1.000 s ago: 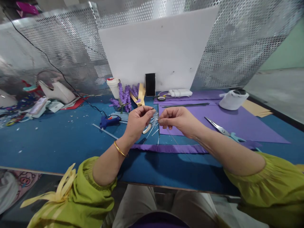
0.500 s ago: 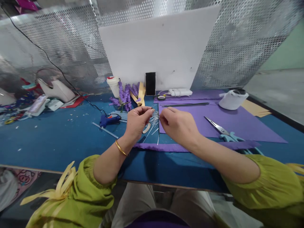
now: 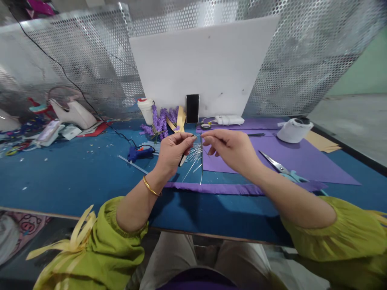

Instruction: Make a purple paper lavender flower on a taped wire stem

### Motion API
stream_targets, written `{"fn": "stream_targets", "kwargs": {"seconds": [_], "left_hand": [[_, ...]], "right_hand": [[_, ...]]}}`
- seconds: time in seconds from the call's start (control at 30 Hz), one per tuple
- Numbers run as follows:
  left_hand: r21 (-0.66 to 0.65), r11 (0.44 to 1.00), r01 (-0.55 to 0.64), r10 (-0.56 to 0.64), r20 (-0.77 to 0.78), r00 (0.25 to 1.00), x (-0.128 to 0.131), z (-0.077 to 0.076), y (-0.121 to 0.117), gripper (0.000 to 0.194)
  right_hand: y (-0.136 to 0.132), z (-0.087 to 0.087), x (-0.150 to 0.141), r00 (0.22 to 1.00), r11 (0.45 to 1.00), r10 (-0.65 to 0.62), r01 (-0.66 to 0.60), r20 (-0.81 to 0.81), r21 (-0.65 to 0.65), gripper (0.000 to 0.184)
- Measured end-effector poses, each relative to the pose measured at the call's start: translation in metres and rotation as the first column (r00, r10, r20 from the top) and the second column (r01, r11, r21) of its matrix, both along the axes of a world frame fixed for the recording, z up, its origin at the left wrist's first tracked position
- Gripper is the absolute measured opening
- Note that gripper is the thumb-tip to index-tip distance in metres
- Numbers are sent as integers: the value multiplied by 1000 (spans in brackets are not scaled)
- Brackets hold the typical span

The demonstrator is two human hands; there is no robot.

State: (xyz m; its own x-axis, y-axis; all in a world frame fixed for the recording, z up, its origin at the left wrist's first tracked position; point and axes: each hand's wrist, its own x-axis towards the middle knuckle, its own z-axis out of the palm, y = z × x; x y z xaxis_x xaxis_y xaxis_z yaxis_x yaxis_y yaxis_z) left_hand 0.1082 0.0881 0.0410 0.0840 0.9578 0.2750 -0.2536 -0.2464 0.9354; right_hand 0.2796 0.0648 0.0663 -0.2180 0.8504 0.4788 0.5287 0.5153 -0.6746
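My left hand [image 3: 174, 151] is closed in a pinch, with a small dark tip showing between thumb and forefinger. Under its fingers a roll of tape [image 3: 182, 160], black with a pale edge, appears held and is seen nearly edge-on. Facing it, my right hand [image 3: 225, 147] has thumb and forefinger pressed together; whatever they hold is too thin to make out. A narrow gap separates the fingertips. Below them, thin silvery wires [image 3: 195, 156] lie scattered on the blue table [image 3: 90, 177]. A long purple strip [image 3: 211, 188] runs across in front of the wires.
Purple sheets [image 3: 320, 165] lie at right with scissors [image 3: 276, 163] and a white container [image 3: 294, 131]. A blue glue gun [image 3: 140, 153] and glue sticks are at left. Purple flower stems [image 3: 160, 123], a white cup [image 3: 146, 110] and a phone [image 3: 192, 108] stand behind.
My right hand has risen slightly and its fingers have loosened from a tighter curl, the fingertips now higher. The tape roll under my left hand has turned from a pale arc to nearly edge-on.
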Motion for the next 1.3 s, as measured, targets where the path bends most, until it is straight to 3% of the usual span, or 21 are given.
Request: {"fn": "stream_targets", "kwargs": {"seconds": [0.1,0.2,0.37,0.57,0.63,0.77,0.9,1.1,1.3], "left_hand": [[35,999,36,-36,-14,999,0,0,-1,17],[34,999,20,-20,20,1000,-1,2,1,16],[19,1000,11,-12,75,997,-16,9,12,17],[-128,951,282,-295,-91,951,-31,16,15,22],[-159,933,324,-343,-117,932,-29,15,12,21],[-172,906,388,-413,-153,898,-18,7,5,20],[-214,910,354,-392,-171,904,-7,-3,1,19],[-298,926,232,-306,-234,923,3,-12,-3,13],[-361,906,220,-321,-248,914,3,-16,-2,12]], "right_hand": [[7,2,0,960,986,41,-83,-277,-142,21],[11,1,-5,910,968,42,-138,-412,-207,20],[8,2,-11,891,922,88,-242,-446,-302,18],[-4,-3,-14,911,811,204,-362,-358,-460,16],[-2,-5,-12,918,836,187,-335,-349,-435,17],[7,-10,-4,890,929,25,-189,-456,-317,19],[10,-18,-4,886,931,-19,-154,-463,-331,17],[10,-28,-6,938,916,-129,-12,-323,-400,14],[11,-32,-3,966,926,-146,56,-215,-374,12]]}}
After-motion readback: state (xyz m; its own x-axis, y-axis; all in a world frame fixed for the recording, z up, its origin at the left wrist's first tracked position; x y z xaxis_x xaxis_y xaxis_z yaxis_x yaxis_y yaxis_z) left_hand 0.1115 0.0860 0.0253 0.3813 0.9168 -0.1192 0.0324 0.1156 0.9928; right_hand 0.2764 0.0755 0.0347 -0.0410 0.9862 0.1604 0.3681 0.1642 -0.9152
